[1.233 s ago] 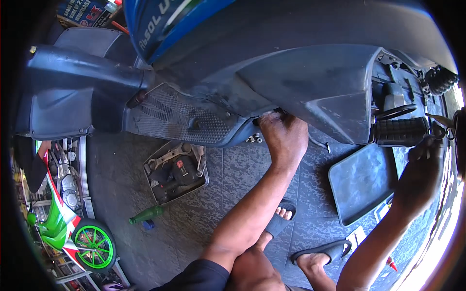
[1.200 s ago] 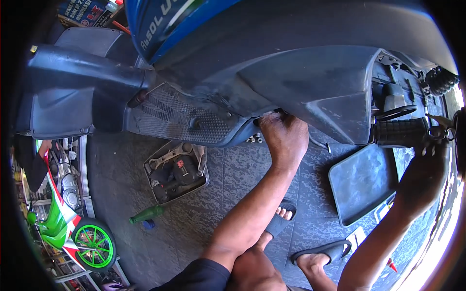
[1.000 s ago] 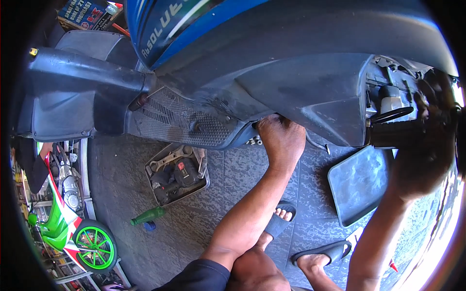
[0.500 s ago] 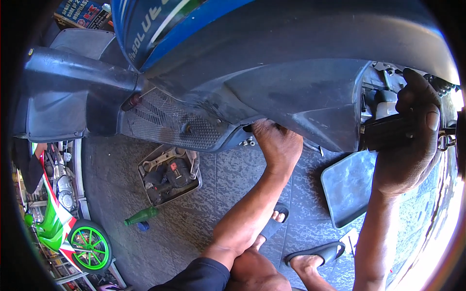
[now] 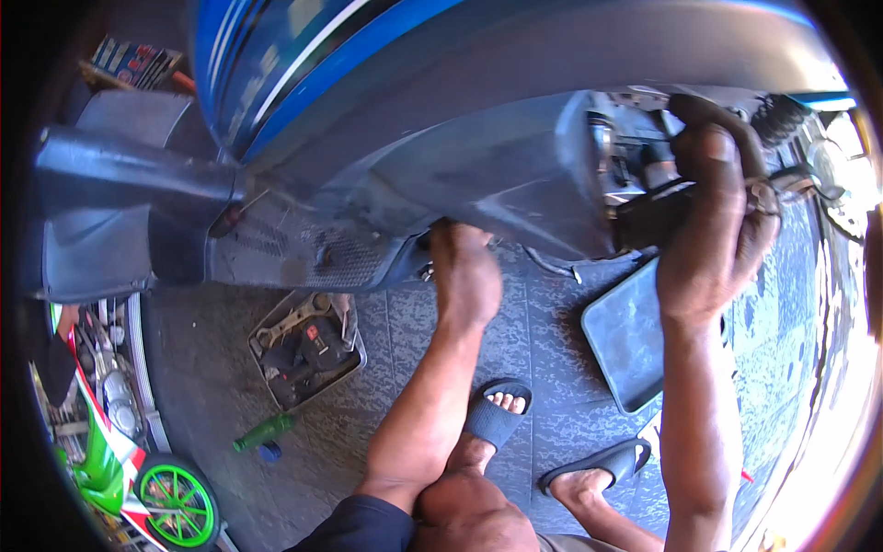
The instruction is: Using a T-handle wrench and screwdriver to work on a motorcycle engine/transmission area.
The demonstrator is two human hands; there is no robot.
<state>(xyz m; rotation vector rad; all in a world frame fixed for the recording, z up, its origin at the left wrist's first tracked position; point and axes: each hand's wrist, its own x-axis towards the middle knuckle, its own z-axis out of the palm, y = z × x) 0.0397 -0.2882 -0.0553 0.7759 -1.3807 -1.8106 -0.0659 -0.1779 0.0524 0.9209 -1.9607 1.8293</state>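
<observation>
A scooter's black plastic side panel (image 5: 515,175) spans the middle, below its blue body cover (image 5: 276,74). At the panel's lower edge, beside the footboard (image 5: 294,248), my left hand (image 5: 466,271) reaches up under the plastic. Its fingers are hidden there. My right hand (image 5: 708,221) is wrapped round a dark piece at the rear end of the panel, thumb and fingers curled. Metal engine parts (image 5: 635,156) show in the gap between that hand and the panel's rear edge.
On the floor stand a tray of parts (image 5: 308,354) and a grey tray (image 5: 625,340), with a green bottle (image 5: 264,431) near the former. A green-wheeled motorbike (image 5: 175,501) is at lower left. A coil spring (image 5: 780,120) sits at the scooter's rear. My sandalled feet (image 5: 497,414) are below.
The view has shifted, so the scooter and both hands appear further left. Both hands stay at the panel, and more of the engine and spring shows at the rear.
</observation>
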